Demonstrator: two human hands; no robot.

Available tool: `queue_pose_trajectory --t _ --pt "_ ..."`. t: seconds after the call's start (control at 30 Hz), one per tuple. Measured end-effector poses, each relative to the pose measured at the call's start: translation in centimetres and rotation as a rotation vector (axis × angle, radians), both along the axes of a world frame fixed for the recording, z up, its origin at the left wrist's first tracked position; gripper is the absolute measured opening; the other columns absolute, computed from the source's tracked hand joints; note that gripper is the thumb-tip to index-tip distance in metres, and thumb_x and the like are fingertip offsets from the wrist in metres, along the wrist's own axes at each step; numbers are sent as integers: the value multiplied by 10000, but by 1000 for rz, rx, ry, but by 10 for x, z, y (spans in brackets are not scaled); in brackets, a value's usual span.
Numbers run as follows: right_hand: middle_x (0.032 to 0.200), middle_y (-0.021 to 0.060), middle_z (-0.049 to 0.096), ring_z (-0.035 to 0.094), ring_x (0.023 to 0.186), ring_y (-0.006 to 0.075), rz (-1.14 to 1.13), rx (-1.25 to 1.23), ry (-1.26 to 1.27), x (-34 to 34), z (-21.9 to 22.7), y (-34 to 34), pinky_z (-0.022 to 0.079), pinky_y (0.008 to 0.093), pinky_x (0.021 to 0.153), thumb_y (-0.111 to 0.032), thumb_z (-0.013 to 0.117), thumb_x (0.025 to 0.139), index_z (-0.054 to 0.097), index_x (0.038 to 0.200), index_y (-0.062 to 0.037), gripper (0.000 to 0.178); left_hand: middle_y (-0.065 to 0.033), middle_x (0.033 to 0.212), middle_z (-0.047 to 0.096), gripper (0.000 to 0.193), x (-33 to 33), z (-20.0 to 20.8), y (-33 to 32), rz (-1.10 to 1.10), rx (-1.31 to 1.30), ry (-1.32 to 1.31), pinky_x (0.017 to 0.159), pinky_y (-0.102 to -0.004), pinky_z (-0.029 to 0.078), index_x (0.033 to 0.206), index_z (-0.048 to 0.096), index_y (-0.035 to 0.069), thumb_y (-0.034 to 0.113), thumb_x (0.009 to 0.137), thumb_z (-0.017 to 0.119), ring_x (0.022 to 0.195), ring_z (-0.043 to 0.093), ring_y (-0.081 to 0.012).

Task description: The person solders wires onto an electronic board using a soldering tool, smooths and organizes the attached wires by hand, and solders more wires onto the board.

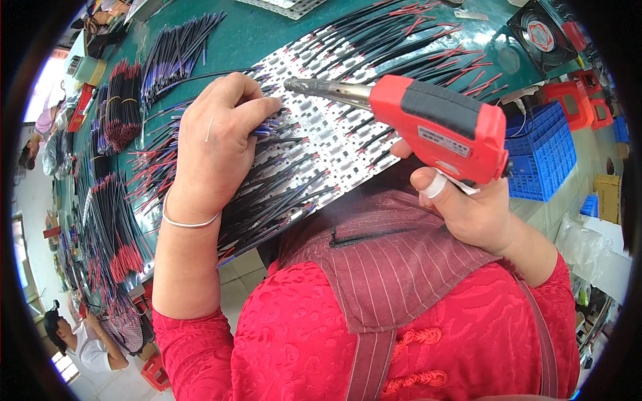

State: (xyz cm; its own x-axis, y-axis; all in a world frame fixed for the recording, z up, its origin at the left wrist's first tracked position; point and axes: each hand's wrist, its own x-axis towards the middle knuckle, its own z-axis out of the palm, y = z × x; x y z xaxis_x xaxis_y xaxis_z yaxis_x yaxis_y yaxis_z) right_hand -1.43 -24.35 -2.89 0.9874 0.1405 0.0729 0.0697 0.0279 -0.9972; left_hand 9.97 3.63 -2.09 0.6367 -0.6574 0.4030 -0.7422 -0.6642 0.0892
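My right hand (471,210) is wrapped round a red and black soldering gun (435,113), with white tape on one finger. The gun's metal nozzle (334,89) points left, its dark tip above a white circuit board panel (344,150). My left hand (217,130) is closed in a pinch over the panel's left part, its fingertips just below the tip, on a thin wire that they mostly hide. Rows of black wires (284,177) with red or purple ends stick out from both sides of the panel.
Bundles of red-ended wires (120,107) and loose purple-ended wires (177,57) lie on the green table (231,37) to the left. A black fan (540,37) stands at the far right, near a blue crate (545,157). Another person (90,341) sits at the lower left.
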Motion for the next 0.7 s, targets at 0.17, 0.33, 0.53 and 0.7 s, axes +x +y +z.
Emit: queue_pose_trajectory --t 0.17,0.33,0.53,0.7 --pt "1129 103 707 662 1037 146 -6 77 50 1 0 0 528 310 928 28 698 903 623 1220 16 326 -80 899 618 439 0 1 -1 5 1 -3 748 -372 516 952 738 79 -144 599 600 865 642 -276" --pt "1134 105 706 661 1037 142 17 87 42 2 -2 -1 521 305 940 29 695 906 604 1242 20 348 -81 897 619 431 0 0 -2 7 -10 1 748 -371 516 945 737 75 -144 599 602 859 640 -277" --pt "1140 101 705 659 1032 136 -1 113 49 1 -5 -2 519 306 940 13 706 904 598 1259 19 371 -86 893 619 431 -2 2 -4 12 -8 5 748 -376 516 954 733 71 -142 601 606 858 638 -285" --pt "1124 78 692 607 852 88 37 -34 -39 4 -9 -5 498 256 741 -17 681 929 599 1266 -21 347 -89 895 614 435 -2 2 -6 0 -16 -2 749 -380 513 963 732 63 -138 598 607 858 634 -291"
